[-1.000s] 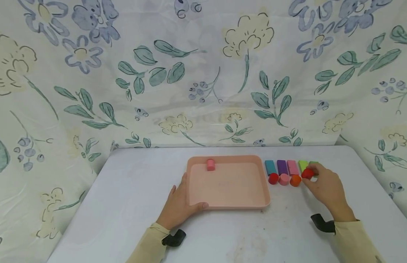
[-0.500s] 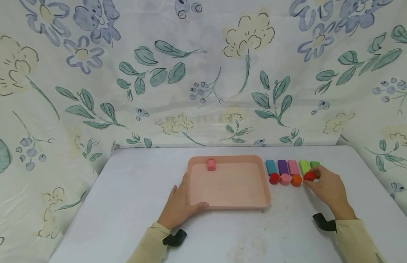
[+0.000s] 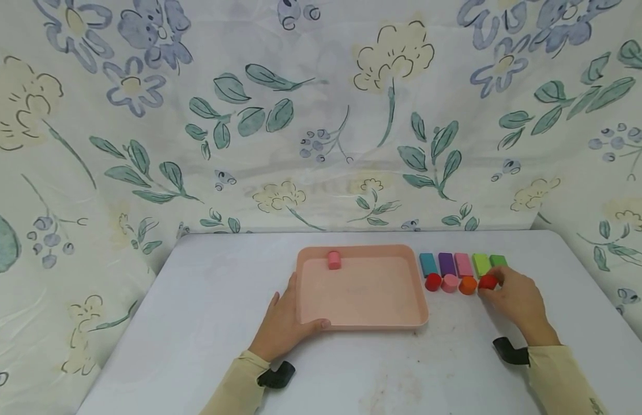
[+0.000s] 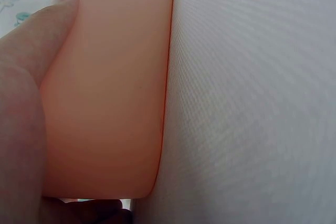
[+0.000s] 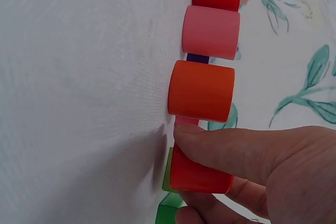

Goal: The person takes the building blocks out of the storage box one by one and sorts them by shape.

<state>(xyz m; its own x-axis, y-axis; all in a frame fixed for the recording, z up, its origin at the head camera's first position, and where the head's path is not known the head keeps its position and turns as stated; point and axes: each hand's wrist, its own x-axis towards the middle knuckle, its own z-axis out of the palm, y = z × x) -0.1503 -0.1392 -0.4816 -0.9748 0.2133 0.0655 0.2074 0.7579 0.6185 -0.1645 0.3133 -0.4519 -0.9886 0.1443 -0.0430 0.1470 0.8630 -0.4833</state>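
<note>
My right hand (image 3: pixel 518 297) pinches a red cylinder block (image 3: pixel 488 282) between thumb and fingers at the right end of a row of cylinder blocks. In the right wrist view the thumb lies across this red block (image 5: pixel 199 174), just beside an orange cylinder block (image 5: pixel 201 91). Left of it in the head view stand the orange block (image 3: pixel 468 285), a pink one (image 3: pixel 449 283) and another red one (image 3: pixel 432 282). My left hand (image 3: pixel 281 328) rests against the front left corner of a peach tray (image 3: pixel 362 297), thumb along its front wall. Inside the tray is a pink cylinder block (image 3: pixel 334 260).
Behind the cylinders lies a row of flat blocks: blue (image 3: pixel 428 263), purple (image 3: pixel 447 263), pink (image 3: pixel 463 264), lime (image 3: pixel 481 264) and green (image 3: pixel 498 260). The white table (image 3: pixel 227 276) ends at a flowered cloth (image 3: pixel 321 144).
My right hand has moved the red cylinder slightly toward the front of the table, level with the other cylinders. The left hand and tray stay in place.
</note>
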